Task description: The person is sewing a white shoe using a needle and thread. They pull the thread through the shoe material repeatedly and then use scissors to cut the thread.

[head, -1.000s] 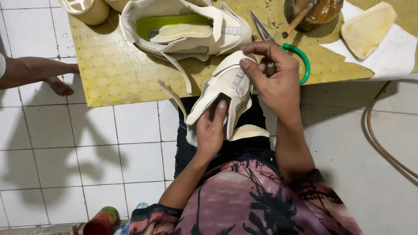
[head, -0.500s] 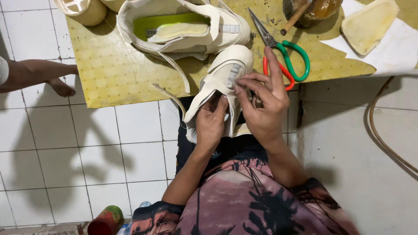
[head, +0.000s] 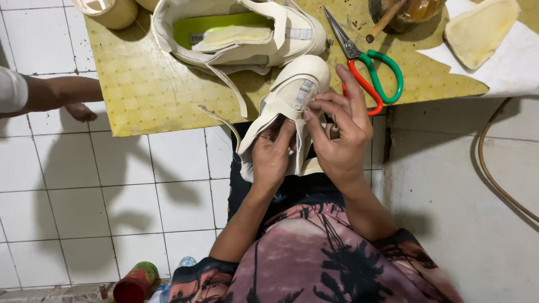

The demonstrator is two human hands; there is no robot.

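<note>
A cream shoe upper (head: 292,92) lies across my lap, its toe resting on the edge of the yellow board (head: 146,84). My left hand (head: 273,154) grips its opening from below, fingers tucked inside. My right hand (head: 339,137) pinches the strap and edge of the same shoe, and a small dark tool shows between its fingers. A second cream shoe (head: 236,33) with a green insole lies on the board just behind.
Scissors (head: 368,70) with red and green handles lie right of the shoe. A pot with a stick (head: 401,14), a cream insole piece (head: 480,31) on white paper and a tape roll (head: 109,10) sit on the board. Another person's foot (head: 62,98) is left. A red can (head: 135,283) stands on the tiles.
My right hand has dropped from above the shoe's toe to its strap, next to my left hand. The shoe has slid forward a little, uncovering the scissors.
</note>
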